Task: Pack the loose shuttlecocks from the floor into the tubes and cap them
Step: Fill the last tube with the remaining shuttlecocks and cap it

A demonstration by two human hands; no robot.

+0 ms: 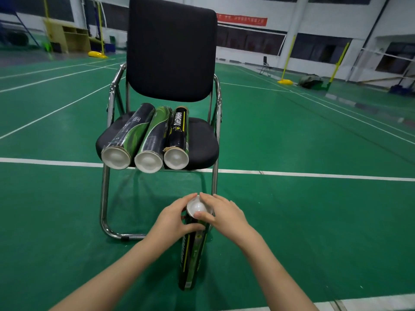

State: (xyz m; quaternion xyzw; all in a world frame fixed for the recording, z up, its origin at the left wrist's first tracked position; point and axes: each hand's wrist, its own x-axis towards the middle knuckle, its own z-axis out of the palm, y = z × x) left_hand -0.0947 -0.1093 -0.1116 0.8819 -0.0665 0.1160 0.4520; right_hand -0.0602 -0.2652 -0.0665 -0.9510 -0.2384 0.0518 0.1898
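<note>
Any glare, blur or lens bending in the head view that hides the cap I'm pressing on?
Head view: sharp at centre; the white plastic cap shows a soft highlight, not blown out. Left hand and right hand cover its edges. Wide-angle bending curves the white court line; the background hall is dim and soft.

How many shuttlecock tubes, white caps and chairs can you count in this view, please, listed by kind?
Shuttlecock tubes: 4, namely the left tube, middle tube and right tube lying on the near chair, plus the held tube.
White caps showing: 4, namely and the held tube's cap.
Chairs: 2, counting the far chair.
Total: 10
</note>
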